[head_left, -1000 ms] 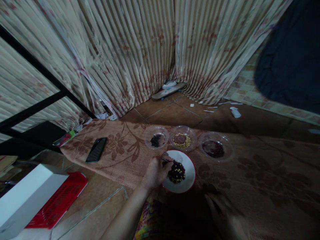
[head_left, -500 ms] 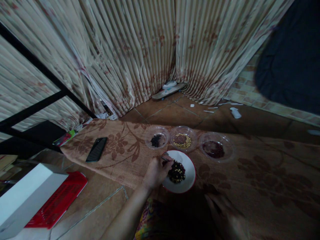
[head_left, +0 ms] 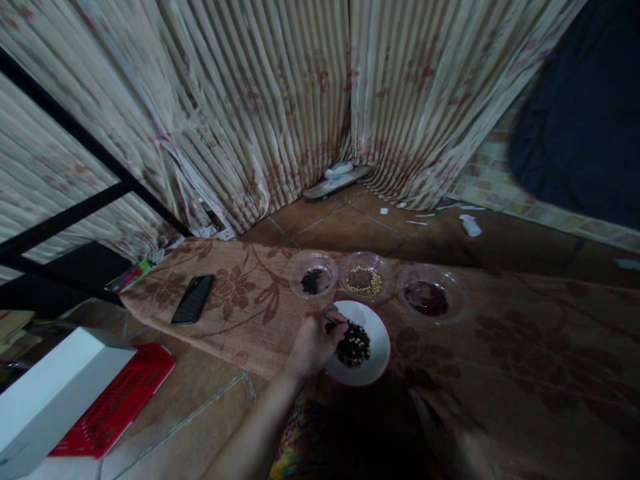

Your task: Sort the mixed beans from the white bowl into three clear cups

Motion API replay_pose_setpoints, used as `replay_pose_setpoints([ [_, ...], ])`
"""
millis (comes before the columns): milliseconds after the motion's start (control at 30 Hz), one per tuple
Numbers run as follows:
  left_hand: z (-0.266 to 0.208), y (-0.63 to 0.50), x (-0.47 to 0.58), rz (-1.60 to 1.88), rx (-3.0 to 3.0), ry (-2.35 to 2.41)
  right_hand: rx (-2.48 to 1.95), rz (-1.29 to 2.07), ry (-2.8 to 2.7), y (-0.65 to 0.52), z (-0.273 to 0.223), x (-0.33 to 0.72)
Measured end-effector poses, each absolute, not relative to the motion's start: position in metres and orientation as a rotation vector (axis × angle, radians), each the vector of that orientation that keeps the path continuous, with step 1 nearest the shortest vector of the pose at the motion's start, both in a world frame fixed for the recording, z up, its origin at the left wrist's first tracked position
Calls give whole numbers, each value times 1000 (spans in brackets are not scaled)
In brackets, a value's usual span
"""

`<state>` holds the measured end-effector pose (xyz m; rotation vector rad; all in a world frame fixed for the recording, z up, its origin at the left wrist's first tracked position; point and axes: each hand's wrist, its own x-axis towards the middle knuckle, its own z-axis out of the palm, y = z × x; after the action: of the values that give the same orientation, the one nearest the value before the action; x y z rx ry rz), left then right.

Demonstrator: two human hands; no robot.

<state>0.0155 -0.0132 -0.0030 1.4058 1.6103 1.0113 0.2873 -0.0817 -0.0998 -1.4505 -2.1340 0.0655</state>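
My left hand point(head_left: 316, 341) is closed at the left rim of a white bowl point(head_left: 381, 333) with a red edge. Between its fingers is a slim dark tool point(head_left: 331, 319) that looks like tweezers; its tip is hidden. Mixed dark and yellow beans point(head_left: 355, 345) lie in the bowl. Behind it stand three clear plastic bowls: one with black beans point(head_left: 312, 281), one with yellow beans point(head_left: 365, 283), one with dark red beans point(head_left: 426, 298). My right hand point(head_left: 447, 423) rests in shadow right of the white bowl, fingers loosely apart, apparently holding nothing.
A patterned brown cloth point(head_left: 260, 320) covers the low table. A black phone point(head_left: 193, 300) lies on its left part. On the floor are a white box point(head_left: 60, 400) over a red basket point(head_left: 120, 400), a skateboard point(head_left: 337, 183) and a white bottle point(head_left: 471, 225). Curtains hang behind.
Almost nothing differs. My left hand stays at the bowl's rim with the slim tool, its fingers shifted only slightly. My right hand has barely moved.
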Motion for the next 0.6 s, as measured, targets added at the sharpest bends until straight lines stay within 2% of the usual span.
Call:
replay_pose_setpoints([
  [600, -7, -13, 17, 1066, 1289, 1568, -1453, 88, -2132, -81, -96, 287],
])
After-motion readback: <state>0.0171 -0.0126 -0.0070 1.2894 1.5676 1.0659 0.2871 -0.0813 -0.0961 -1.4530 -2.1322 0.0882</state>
